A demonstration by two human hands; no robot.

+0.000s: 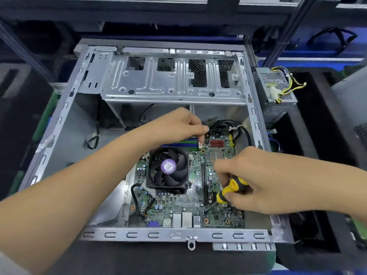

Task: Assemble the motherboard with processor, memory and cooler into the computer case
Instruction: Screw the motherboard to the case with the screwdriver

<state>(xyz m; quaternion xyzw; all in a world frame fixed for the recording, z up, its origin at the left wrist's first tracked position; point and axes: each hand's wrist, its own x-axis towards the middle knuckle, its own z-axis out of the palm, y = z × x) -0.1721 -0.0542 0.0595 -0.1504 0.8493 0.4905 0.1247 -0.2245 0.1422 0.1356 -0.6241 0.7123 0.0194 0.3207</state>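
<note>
Item: open computer case [59,124], grey metal, lying on its side on a dark work surface, side panel off. The motherboard [178,203] is sitting inside the case, in the near right part of its floor, with its rear ports lying against the case's near rail. The cooler [168,168], a black fan with a purple hub label, is sitting on the motherboard, left of the board's centre. Memory slots [178,143], green and blue, are lying just beyond the cooler on the board's far edge. Red connectors [216,143] are showing at the board's far right corner, with black cables [241,129] looping just beyond them. A drive cage [174,80] is spanning the far end of the case. A power supply [275,86] with yellow and black wires is standing outside the case, beside its far right corner. The left hand [179,126] is reaching over the memory slots, thumb and forefinger pinching something small at the slots' right end; what it is cannot be told. The right hand [256,181] is curling around a yellow and black screwdriver [228,190] above the right half of the motherboard, the shaft pointing down and leftward toward the board. The two hands are working apart, the left one farther into the case than the right.
</note>
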